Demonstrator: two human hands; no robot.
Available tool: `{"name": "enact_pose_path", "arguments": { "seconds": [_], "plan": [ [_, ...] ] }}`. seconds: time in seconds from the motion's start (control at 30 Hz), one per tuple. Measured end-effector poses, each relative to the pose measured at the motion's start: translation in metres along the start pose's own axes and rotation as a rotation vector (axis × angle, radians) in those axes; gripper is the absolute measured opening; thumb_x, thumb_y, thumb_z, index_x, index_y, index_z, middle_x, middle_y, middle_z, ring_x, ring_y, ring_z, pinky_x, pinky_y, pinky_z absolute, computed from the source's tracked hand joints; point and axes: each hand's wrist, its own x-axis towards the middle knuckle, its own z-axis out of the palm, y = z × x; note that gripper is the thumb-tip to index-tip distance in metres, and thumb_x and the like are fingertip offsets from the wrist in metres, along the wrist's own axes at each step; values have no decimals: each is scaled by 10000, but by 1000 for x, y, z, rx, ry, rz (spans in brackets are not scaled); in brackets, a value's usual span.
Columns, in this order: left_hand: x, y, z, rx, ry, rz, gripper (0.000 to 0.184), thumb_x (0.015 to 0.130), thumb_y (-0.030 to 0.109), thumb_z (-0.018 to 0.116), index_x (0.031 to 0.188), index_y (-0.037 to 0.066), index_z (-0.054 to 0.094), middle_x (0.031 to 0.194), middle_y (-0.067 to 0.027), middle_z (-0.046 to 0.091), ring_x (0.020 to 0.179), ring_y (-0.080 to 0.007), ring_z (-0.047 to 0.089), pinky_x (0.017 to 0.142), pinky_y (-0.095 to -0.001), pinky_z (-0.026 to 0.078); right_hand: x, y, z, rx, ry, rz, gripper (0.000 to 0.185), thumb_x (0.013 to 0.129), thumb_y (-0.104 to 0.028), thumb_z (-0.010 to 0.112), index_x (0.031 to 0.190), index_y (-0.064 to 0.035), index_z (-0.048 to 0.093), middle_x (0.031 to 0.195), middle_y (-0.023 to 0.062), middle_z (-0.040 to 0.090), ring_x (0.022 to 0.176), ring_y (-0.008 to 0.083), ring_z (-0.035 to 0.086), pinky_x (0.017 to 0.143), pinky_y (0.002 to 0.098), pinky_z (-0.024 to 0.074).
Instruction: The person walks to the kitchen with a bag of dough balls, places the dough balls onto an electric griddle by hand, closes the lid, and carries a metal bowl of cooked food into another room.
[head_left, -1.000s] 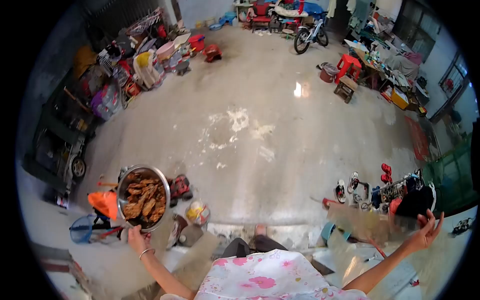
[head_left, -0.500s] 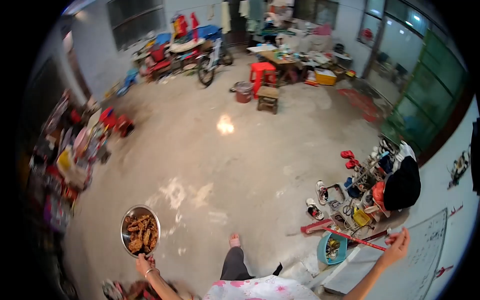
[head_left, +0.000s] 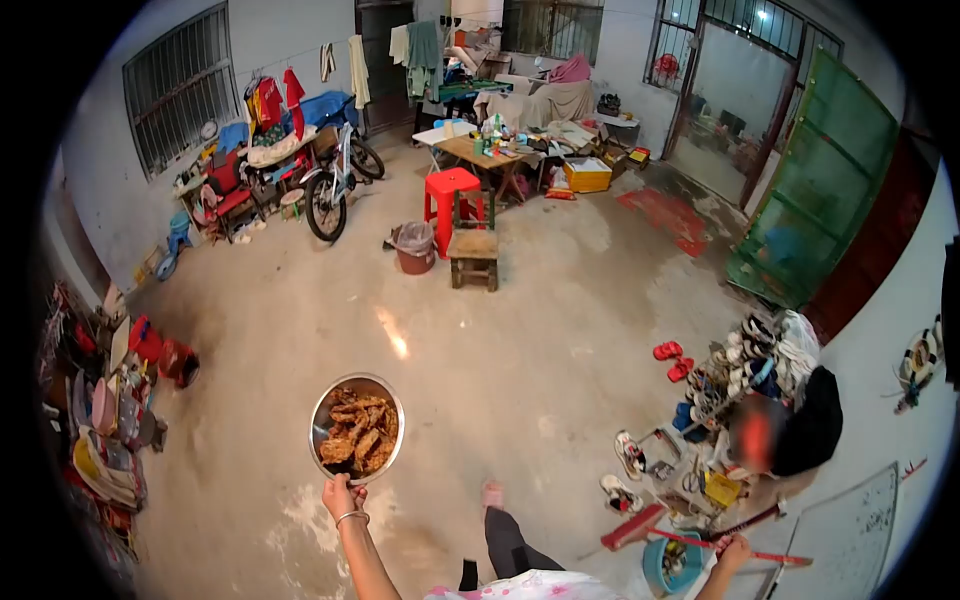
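My left hand (head_left: pixel 343 496), wearing a bracelet, grips the near rim of a round steel bowl (head_left: pixel 317 440). Browned, fried-looking pieces of food (head_left: pixel 357 432) are heaped in the bowl, which is held out over the floor. At the lower right, my right hand (head_left: pixel 734 550) has curled fingers; whatever may be in them is hidden. It overlaps the handle of a red broom (head_left: pixel 634 528) in the view, and I cannot tell whether it touches it. Below the broom is a light-blue basin (head_left: pixel 672 566) with things inside.
A wooden chair (head_left: pixel 473 258), red stool (head_left: pixel 455 195) and lined bucket (head_left: pixel 414 248) stand ahead. Behind are a cluttered table (head_left: pixel 470 152) and a bicycle (head_left: pixel 335 185). Shoes (head_left: pixel 622 493) and a shoe rack line the right; piled goods (head_left: pixel 105 440) line the left. A green door (head_left: pixel 815 180) stands far right.
The view has swung right and moved forward, with the chair and stool larger. My left hand and the bowl sit further right in view; my right hand is lower and further left.
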Motion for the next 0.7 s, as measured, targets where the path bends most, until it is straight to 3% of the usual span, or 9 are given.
{"name": "enact_pose_path", "arguments": {
  "seconds": [0.1, 0.13, 0.2, 0.27, 0.33, 0.4, 0.5, 0.67, 0.7],
  "plan": [
    [31, 8, 46, 66, -1, 11, 107, 754, 100, 519, 706, 50, 437, 566, -60, 485, 407, -159, 509, 334, -223, 400, 17, 2, 132, 207, -144, 191, 150, 782, -87, 506, 638, -49, 490, 527, 67, 503, 368, 142, 437, 296, 246, 296],
    [42, 14, 59, 81, 31, -8, 111, 750, 101, 522, 709, 47, 433, 561, -59, 485, 403, -162, 517, 325, -225, 398, 26, 13, 178, 683, -669, 297, 183, 799, -111, 518, 629, -57, 476, 531, 62, 503, 405, 123, 465, 326, 221, 323],
    [69, 23, 83, 120, 80, -21, 115, 732, 97, 530, 720, 44, 428, 557, -62, 493, 402, -164, 539, 320, -227, 409, -6, -8, 312, 339, -620, 278, 151, 836, -160, 507, 738, -55, 557, 610, 66, 551, 481, 163, 523, 409, 262, 427],
    [92, 33, 113, 184, 102, 7, 108, 740, 111, 513, 736, 43, 430, 574, -76, 527, 401, -150, 538, 325, -215, 416, -88, -88, 419, 105, -764, 73, 158, 809, -123, 543, 921, -20, 584, 753, 109, 609, 659, 205, 605, 546, 298, 502],
    [117, 36, 144, 184, 135, 32, 111, 747, 123, 505, 744, 42, 429, 574, -83, 542, 402, -145, 538, 328, -213, 418, -132, -143, 490, -350, -932, -705, 189, 816, -146, 521, 940, -26, 597, 772, 123, 615, 666, 204, 601, 592, 298, 480],
    [140, 33, 186, 183, 214, 38, 114, 746, 123, 502, 750, 35, 429, 556, -94, 547, 405, -147, 541, 333, -217, 414, -140, -174, 549, -234, -1143, -973, 175, 811, -151, 519, 910, -34, 604, 750, 153, 605, 631, 219, 586, 597, 302, 464],
    [175, 19, 256, 181, 237, 31, 100, 747, 131, 499, 766, 49, 446, 551, -84, 549, 382, -126, 508, 323, -215, 392, -108, -184, 615, -258, -1325, -438, 169, 805, -154, 530, 890, -28, 602, 695, 157, 592, 600, 215, 567, 577, 297, 452],
    [251, -36, 392, 132, 154, 19, 145, 763, 142, 509, 752, 12, 445, 575, -115, 563, 436, -164, 570, 319, -220, 392, 63, -40, 634, -545, -1014, -378, 253, 835, -157, 460, 625, -33, 525, 562, 35, 539, 544, 99, 510, 486, 261, 402],
    [262, -45, 422, 104, 79, -47, 144, 775, 150, 517, 780, 18, 461, 586, -102, 565, 464, -165, 588, 316, -226, 392, 95, -7, 603, -620, -943, 12, 235, 804, -145, 485, 601, -46, 550, 544, 50, 545, 517, 128, 533, 474, 277, 416]
  ]
}}
